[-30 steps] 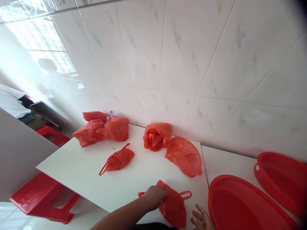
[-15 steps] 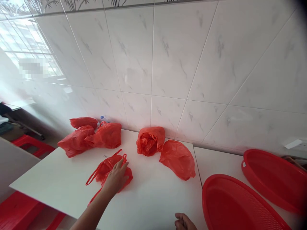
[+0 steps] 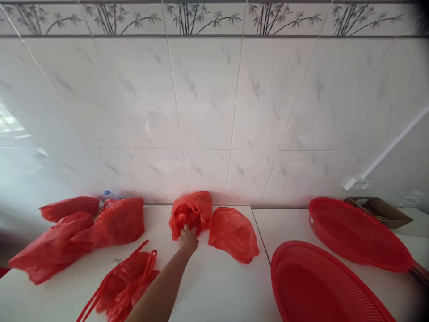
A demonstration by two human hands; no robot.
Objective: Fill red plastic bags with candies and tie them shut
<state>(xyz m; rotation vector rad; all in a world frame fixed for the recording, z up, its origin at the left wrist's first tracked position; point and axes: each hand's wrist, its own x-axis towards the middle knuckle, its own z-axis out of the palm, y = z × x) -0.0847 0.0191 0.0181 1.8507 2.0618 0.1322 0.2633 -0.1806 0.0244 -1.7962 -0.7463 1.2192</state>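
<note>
A bunched red bag [image 3: 197, 203] sits at the far side of the bench [image 3: 221, 286], by the wall [image 3: 208, 98], its crumpled mouth turned to the near side. The left hand [image 3: 188, 241] reaches to that mouth with fingers extended; the fingertips meet the folds, but the film hides whether they pinch anything, so I can't say if it has a grip. The right hand is outside the picture.

The step in hand seems to be reaching for the bag's loose plastic. The next move would call for a light pinch on a single layer, since such thin film probably clings and slides.

Just right of the bunched bag lies a flattened red bag [image 3: 233, 235], apparently touching it. To the near left, partly behind the forearm, is a heap of red plastic with looped handles [image 3: 124, 277]. Farther left, filled red bags [image 3: 120, 223] lie together, a blue bottle cap [image 3: 107, 192] behind them. On the right stand two red baskets [image 3: 351, 232], with a cardboard box [image 3: 397, 219] beyond.
</note>
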